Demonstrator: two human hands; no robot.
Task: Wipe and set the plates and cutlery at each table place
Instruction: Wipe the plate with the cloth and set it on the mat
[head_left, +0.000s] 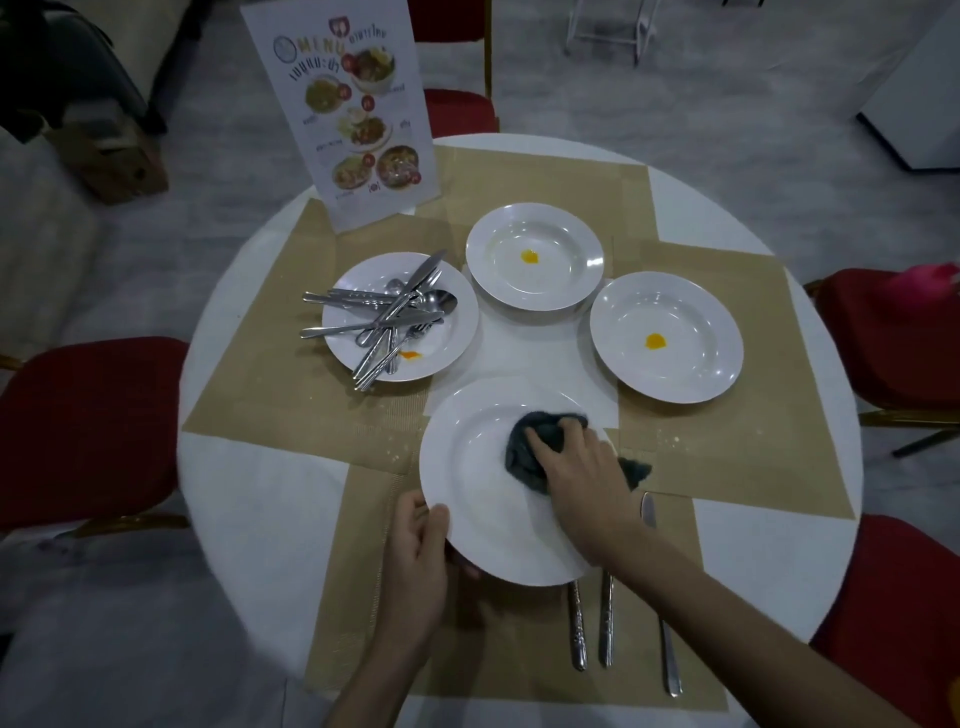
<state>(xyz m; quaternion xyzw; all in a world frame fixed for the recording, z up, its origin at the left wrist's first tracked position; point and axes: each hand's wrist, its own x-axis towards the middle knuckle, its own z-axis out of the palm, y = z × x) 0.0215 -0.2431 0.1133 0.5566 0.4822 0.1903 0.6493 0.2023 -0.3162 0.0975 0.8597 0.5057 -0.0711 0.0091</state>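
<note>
A round white table (249, 499) fills the view from above, laid with tan placemats (311, 415) and ringed by red chairs (88, 431). Nearest the viewer sits the plate being wiped (478, 499), the landmark here; it looks clean. The left hand (415, 556) grips its near-left rim, fingers curled under the edge. The right hand (576, 488) is closed around a dark grey cloth (524, 457), pressing it onto the plate's right half. Just below and right of that plate lie three pieces of set cutlery (605, 623), parallel on the mat, partly hidden under the plate and the right forearm. Beyond the plate to the right is a second plate (691, 312) with an orange smear; straight beyond it, a third plate (561, 239) with the same smear. Beyond and to the left, a fourth plate (457, 332), also smeared, holds a loose heap of cutlery (384, 317). A standing menu card (343, 104) rises farther back-left. By this showing, one place is nearly done; three plates and the heaped cutlery look still unwiped and unset.
</note>
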